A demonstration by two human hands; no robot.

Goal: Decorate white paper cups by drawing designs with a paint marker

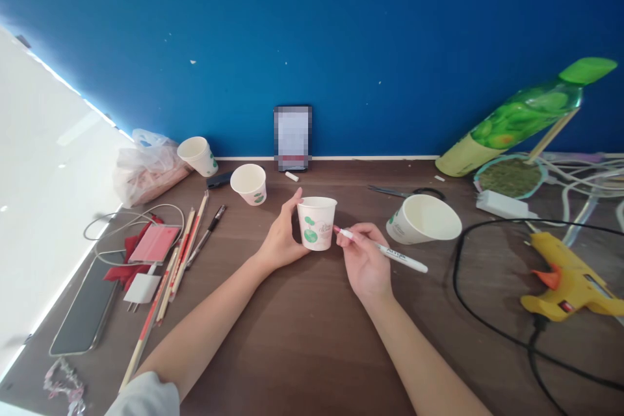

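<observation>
Back from the front edge of the dark brown tabletop (pixel 302 344), a green-printed white paper cup (pixel 318 224) is clamped by the left hand's (pixel 281 237) fingers; a slim white marker (pixel 403 260) is pinched by the right hand's (pixel 366 263). Cup best kept braced, tip pressure light.

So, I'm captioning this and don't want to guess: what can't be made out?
In the head view:
Floor of held cup: hidden by its front wall.
Whether the marker touches it: too small.
Screen of upright phone: pixelated.
Glue gun: cut off at right edge.
</observation>
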